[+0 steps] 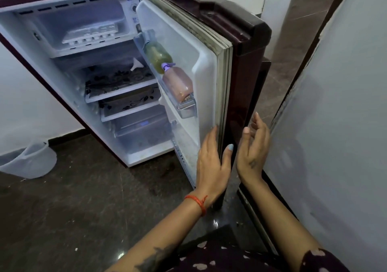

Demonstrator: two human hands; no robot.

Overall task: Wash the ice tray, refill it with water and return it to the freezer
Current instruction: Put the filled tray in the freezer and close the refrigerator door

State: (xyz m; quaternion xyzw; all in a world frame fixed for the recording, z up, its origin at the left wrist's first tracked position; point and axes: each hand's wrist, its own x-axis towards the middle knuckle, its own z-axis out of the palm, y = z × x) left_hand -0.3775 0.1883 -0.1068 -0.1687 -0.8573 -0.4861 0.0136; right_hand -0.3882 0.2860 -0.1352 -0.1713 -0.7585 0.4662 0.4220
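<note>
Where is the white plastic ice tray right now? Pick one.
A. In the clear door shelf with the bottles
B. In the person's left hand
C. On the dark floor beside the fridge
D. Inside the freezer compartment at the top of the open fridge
D. The white plastic ice tray lies in the freezer compartment at the top, while the left hand holds the door edge and the right hand holds nothing.
</note>
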